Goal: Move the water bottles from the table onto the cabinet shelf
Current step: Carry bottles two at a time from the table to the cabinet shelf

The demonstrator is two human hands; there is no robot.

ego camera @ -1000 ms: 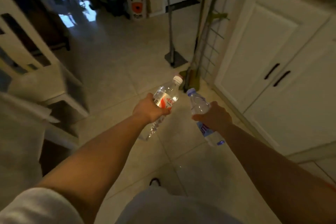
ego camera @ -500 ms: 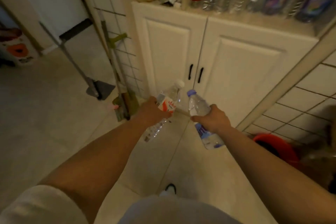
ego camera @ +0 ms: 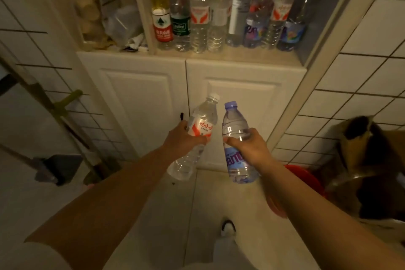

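Note:
My left hand [ego camera: 179,138] grips a clear water bottle with a white cap and a red-and-white label [ego camera: 202,125], tilted to the right. A clear bottle with a blue cap and blue label [ego camera: 235,129] is held by my right hand [ego camera: 249,147], nearly upright. Both bottles hang in front of the white cabinet doors [ego camera: 142,103], below the cabinet shelf [ego camera: 230,55]. Several bottles [ego camera: 219,11] stand in rows on that shelf, filling most of its width.
A left shelf compartment holds a plastic bag and clutter [ego camera: 118,26]. Mop and broom handles [ego camera: 59,114] lean at the left with a dustpan [ego camera: 57,169] on the floor. A red basin [ego camera: 306,180] and brown bags [ego camera: 368,160] sit at the right by the tiled wall.
The view has swung from the open floor to face the cabinet and come closer. Both hands still hold their bottles, now in front of the doors with the shelf fully in sight.

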